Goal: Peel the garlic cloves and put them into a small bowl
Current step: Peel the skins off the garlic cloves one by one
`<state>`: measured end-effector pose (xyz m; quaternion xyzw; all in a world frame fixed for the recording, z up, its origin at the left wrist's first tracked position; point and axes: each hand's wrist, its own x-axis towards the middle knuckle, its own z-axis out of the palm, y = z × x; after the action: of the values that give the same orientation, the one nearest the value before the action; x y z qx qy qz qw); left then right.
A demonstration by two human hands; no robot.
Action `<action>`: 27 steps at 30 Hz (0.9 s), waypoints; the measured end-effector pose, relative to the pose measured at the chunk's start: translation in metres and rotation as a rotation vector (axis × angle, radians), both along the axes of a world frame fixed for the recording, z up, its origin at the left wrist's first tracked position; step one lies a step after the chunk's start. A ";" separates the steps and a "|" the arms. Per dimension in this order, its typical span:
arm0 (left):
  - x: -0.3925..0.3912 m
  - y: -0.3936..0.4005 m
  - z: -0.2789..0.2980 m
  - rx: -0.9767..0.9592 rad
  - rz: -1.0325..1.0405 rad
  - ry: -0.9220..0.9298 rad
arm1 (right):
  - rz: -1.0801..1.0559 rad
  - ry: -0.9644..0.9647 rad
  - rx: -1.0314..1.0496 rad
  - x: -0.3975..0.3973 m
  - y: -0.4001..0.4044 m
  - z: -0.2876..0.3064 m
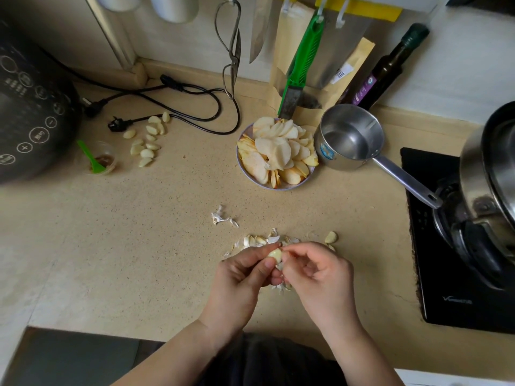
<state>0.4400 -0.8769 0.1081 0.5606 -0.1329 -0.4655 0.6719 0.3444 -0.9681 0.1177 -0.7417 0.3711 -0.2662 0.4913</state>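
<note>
My left hand (242,277) pinches a pale garlic clove (276,254) between thumb and fingers above the counter. My right hand (317,271) pinches at the same clove's top, fingers curled. Loose papery skins and unpeeled cloves (259,240) lie on the counter just beyond my hands, and one clove (331,237) lies to their right. A heap of peeled cloves (147,142) rests on the counter at the far left. A scrap of skin (221,218) lies alone in the middle.
A plate of sliced fruit (276,154) sits beside a steel saucepan (348,137) with water. A black cooker (28,107), a small cup with a green spoon (97,160) and cables (181,98) occupy the left. A stove (446,246) with a pot (490,174) stands right.
</note>
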 end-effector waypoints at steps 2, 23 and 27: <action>0.000 0.000 -0.001 0.000 0.003 -0.015 | 0.012 0.000 -0.009 0.000 0.002 0.002; 0.003 -0.002 0.002 -0.024 0.016 0.441 | 0.008 0.149 -0.328 -0.005 -0.001 0.005; 0.008 -0.002 0.003 -0.081 0.011 0.651 | -0.005 0.060 -0.235 -0.006 -0.001 0.005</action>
<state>0.4475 -0.8787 0.1111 0.3559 0.0736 -0.6110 0.7032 0.3386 -0.9693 0.1224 -0.8010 0.3538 -0.2866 0.3888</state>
